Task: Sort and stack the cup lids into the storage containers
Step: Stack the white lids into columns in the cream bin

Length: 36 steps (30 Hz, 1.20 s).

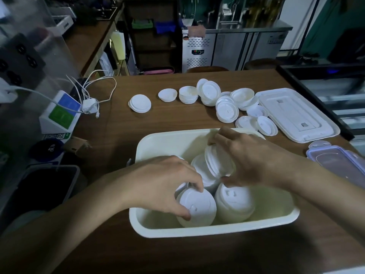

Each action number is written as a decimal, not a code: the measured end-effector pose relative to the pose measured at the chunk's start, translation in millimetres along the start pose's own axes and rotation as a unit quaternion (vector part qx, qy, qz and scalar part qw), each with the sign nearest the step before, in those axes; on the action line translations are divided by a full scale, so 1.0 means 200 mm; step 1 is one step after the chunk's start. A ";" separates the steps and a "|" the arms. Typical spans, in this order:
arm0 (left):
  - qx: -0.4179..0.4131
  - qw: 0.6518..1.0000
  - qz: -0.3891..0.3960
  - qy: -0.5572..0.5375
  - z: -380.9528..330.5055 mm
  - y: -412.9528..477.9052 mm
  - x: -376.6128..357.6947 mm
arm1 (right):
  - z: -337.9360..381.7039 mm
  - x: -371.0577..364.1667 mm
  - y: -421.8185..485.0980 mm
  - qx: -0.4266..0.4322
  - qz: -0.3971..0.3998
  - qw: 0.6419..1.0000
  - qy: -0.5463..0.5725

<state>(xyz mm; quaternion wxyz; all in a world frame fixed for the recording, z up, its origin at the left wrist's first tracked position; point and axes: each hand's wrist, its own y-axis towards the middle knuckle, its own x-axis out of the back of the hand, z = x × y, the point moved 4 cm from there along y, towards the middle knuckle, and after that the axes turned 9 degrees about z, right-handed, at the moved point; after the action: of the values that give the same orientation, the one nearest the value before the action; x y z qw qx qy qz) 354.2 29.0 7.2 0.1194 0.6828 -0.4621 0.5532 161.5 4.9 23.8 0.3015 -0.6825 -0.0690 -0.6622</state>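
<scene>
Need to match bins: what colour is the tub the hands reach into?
The tub is cream, yellower than the white lids; head view.

Tub [197, 232] sits centre-front on the table [138, 254].
In tub:
- front-left lid stack [197, 210], left hand [164, 184] gripping its top
- front-right lid stack [235, 204], just beside it
- middle lid stack [201, 171], behind those two
- tilted lid stack [219, 161], leaning over the middle one, gripped by right hand [243, 161]

Behind tub, a row across the table, left to right: lone lid pile [140, 103], two bowl-like piles [167, 94], then a lid cluster [227, 107], some leaning, some flat.
Tub cover [296, 113] lies flat right of the cluster.
Clip-lock lid [339, 163] is right of the tub, nearer than the cover.
Rear left: charger [89, 105] with cables; QR stand [61, 113] just left of it.
</scene>
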 end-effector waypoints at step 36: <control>-0.004 1.000 -0.003 0.018 0.01 0.01 -0.02 | 0.00 -0.10 0.06 0.022 0.007 0.988 0.153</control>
<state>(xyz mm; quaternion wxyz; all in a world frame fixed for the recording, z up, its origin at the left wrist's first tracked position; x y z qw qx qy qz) 354.1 29.6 3.0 0.1318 0.6733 -0.4600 0.5636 165.9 1.1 0.1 0.3276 -0.5668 -0.0316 -0.7553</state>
